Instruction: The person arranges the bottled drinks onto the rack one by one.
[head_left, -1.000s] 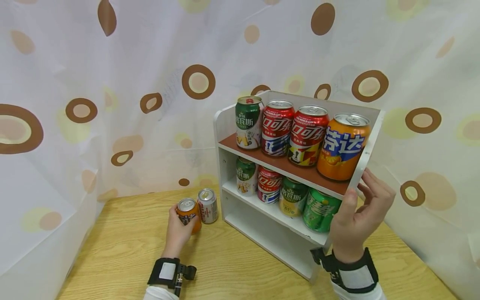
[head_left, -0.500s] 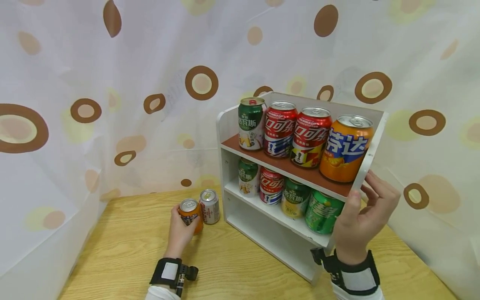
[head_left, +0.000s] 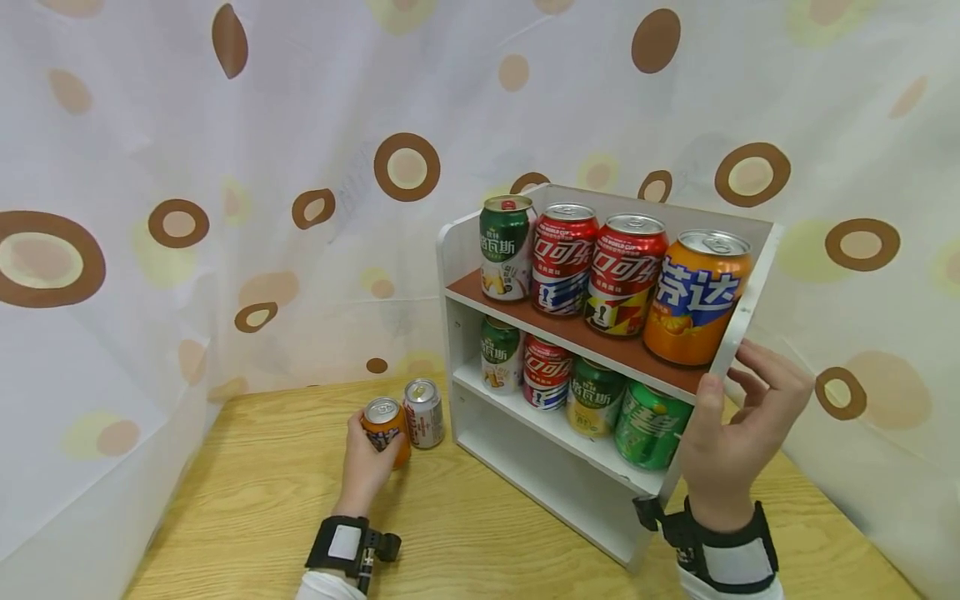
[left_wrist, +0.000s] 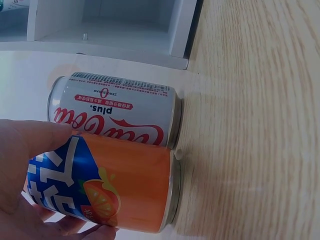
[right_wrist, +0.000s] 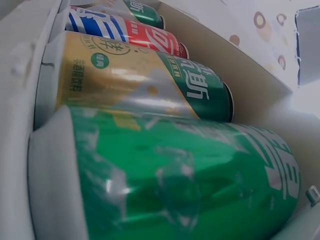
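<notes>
My left hand (head_left: pixel 367 467) grips an orange soda can (left_wrist: pixel 135 185) standing on the table, the thumb on one side and fingers round the other. Right beside it stands a silver Coca-Cola can (left_wrist: pixel 120 107), close to the orange one. At the right side of a white shelf rack (head_left: pixel 543 492), my right hand (head_left: pixel 738 433) holds the edge of the side panel, with the thumb at its front and bent fingers on the outer face. In the right wrist view a green can (right_wrist: pixel 185 175) fills the foreground; the right hand is out of that frame.
On the brown top shelf stand a green-and-white can (head_left: pixel 504 250), two red cola cans (head_left: pixel 564 260) and a large orange can (head_left: pixel 697 300). Several cans, including a gold-and-green can (head_left: pixel 594 398), line the middle shelf. A patterned sheet (head_left: pixel 337 100) hangs behind the wooden table (head_left: pixel 247 500).
The whole head view has shifted slightly, so everything appears a little further right. Both hands keep their places on the orange can and the rack.
</notes>
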